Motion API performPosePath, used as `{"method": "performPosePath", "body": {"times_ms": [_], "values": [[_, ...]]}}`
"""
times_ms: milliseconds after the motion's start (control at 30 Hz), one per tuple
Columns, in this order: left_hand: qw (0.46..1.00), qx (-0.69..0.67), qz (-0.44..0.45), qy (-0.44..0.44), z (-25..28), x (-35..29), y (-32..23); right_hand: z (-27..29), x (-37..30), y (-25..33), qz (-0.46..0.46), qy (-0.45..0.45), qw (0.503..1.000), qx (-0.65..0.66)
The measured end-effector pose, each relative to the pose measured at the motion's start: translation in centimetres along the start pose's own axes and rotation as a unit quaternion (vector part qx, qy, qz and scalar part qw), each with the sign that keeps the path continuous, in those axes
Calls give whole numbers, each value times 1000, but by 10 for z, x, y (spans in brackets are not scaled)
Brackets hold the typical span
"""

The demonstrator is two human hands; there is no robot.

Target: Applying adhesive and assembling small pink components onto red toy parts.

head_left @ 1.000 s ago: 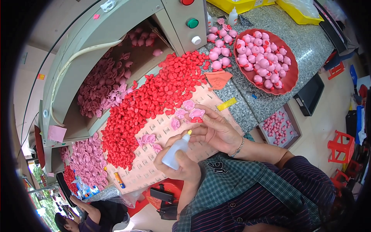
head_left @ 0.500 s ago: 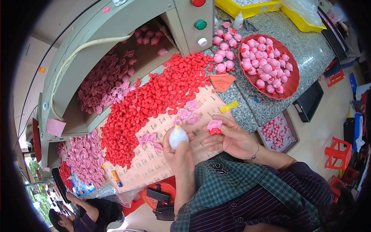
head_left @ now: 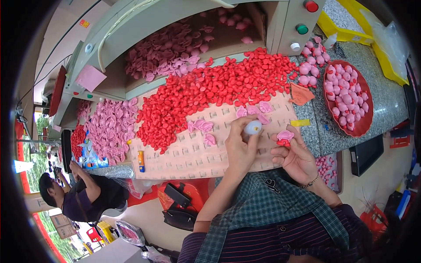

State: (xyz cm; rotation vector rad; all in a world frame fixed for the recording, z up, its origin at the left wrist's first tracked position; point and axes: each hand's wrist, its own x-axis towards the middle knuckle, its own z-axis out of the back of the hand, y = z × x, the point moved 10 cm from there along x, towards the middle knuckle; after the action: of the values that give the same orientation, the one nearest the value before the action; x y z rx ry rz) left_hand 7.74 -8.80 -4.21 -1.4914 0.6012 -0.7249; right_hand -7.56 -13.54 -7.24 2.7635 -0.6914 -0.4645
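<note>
My left hand (head_left: 239, 151) is closed around a small white squeeze bottle (head_left: 251, 128), its yellowish tip tilted up and toward the right. Opposite it, my right hand (head_left: 301, 163) pinches a pink hollow moulded piece (head_left: 285, 134) with a red part (head_left: 283, 142) at its lower edge. The bottle and the piece are apart. Just beyond my hands, several loose pink moulded pieces (head_left: 265, 106) lie on the pinkish patterned sheet (head_left: 184, 162). More pink pieces (head_left: 202, 126) rest farther left on that sheet.
A long heap of small red parts (head_left: 206, 90) runs along the grey machine opening (head_left: 175, 48), with a pink pile (head_left: 112, 127) at left. Right of it stand round pink figures in a red bowl (head_left: 370, 125). A glue-stick-like tube (head_left: 140, 161) lies left; another person (head_left: 83, 193) works there.
My view has swung left, so the bench appears farther right. The bottle in my left hand has tipped from upright toward the right-hand piece. Both hands keep their holds.
</note>
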Motion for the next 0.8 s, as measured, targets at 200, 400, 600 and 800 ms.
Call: {"method": "performPosePath", "body": {"times_ms": [200, 400, 600, 800], "values": [[985, 137, -78, -65, 12, -8, -26, -3, 7, -13, -21, 0, 1000, 10], [885, 381, -205, -171, 57, -38, -62, -7, 7, -15, -17, 31, 999, -38], [891, 378, -110, -228, 114, -41, -33, -8, 8, -27, -49, 53, 996, -50], [863, 436, -115, -226, 134, -45, -44, -19, 8, -44, -93, 92, 990, -47]]}}
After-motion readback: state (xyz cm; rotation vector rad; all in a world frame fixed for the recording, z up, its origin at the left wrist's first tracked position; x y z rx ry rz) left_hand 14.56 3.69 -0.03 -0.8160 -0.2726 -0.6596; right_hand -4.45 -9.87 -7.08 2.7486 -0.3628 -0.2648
